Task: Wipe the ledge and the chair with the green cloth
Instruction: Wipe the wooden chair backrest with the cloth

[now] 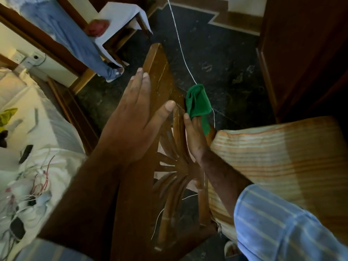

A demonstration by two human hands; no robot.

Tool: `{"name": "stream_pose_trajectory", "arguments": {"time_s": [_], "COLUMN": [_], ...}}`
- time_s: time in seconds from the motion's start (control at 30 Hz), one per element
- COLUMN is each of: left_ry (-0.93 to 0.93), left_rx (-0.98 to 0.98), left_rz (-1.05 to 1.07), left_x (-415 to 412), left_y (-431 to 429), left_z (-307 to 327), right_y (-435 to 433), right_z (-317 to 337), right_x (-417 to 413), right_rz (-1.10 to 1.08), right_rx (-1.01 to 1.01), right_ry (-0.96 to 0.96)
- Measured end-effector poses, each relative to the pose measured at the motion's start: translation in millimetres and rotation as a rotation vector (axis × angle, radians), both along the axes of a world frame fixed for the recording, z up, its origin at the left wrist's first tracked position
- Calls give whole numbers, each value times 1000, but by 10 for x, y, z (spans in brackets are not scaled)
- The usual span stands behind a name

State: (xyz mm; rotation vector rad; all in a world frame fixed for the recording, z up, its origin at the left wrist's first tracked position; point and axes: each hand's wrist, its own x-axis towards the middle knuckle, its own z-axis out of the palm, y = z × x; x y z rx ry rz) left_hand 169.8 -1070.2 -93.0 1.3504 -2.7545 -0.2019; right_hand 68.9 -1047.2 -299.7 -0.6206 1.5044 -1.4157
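I look down on a brown wooden chair (160, 78) with a curved spindle back and a striped orange seat cushion (282, 157). My left hand (131, 117) lies flat on the chair's top rail, fingers spread, thumb against the rail's inner edge. My right hand (195, 138) reaches in beside the back and holds the folded green cloth (198, 104), pressed to the right side of the top rail. The ledge is not in view that I can tell.
A bed (28, 147) with white bedding, loose wires and small devices lies at the left. Another person in blue trousers (75, 40) stands at the back left near a small table (120, 17). A thin white cord (180, 48) crosses the dark floor. A wooden cabinet (305, 53) stands at the right.
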Motion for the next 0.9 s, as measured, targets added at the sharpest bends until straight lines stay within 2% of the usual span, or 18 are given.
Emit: {"name": "stream_pose_trajectory", "arguments": {"time_s": [0.13,0.2,0.3,0.37,0.47,0.6,0.7,0.9], "left_ry": [15,25,37,32,33,43,22,-57], "left_rx": [6,19,33,32,27,31,2,-79], "left_rz": [-4,-14,-15,-16,-13,-10,-8,-28], "left_x": [0,-3,5,16,19,5,5,-19], "left_y": [16,18,13,11,22,48,50,47], "left_z": [16,21,13,9,14,29,40,31], "right_y": [7,27,-55,-100,-108,-92,-83,-194], "right_z": [387,589,693,741,584,447,397,585], "right_x": [71,132,290,303,291,175,147,152], "right_rz": [-44,-55,-5,19,27,-48,-63,-321], "right_rx": [-58,-126,-347,-350,-254,-125,-89,15], "right_ry": [-41,77,318,276,328,132,171,261]}}
